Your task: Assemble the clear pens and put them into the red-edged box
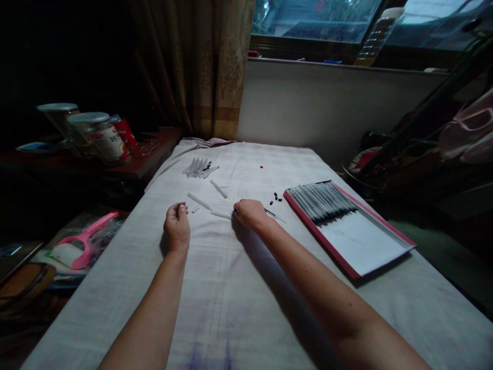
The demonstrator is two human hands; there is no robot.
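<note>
My left hand (pixel 177 228) is closed above the cloth, thumb pressed to curled fingers; what they hold, if anything, is too small to make out. Near the middle, my right hand (pixel 250 213) pinches downward with a dark bit at its fingertips, mostly hidden. The end of a clear pen barrel (pixel 221 215) lies at those fingertips; whether it is gripped I cannot tell. Between my hands rest another translucent barrel (pixel 199 201) and a short clear piece (pixel 196 209). A thin dark-tipped pen refill (pixel 272 213) shows beyond my right wrist.
A red-edged box lid (pixel 379 257) holds a row of clear pens with black ends (pixel 323 201). Small black caps (pixel 276 197) lie beside it. More barrels (pixel 198 168) are piled at the back left, and a red bit (pixel 261 166) lies farther back. Jars (pixel 102 139) stand on a side table.
</note>
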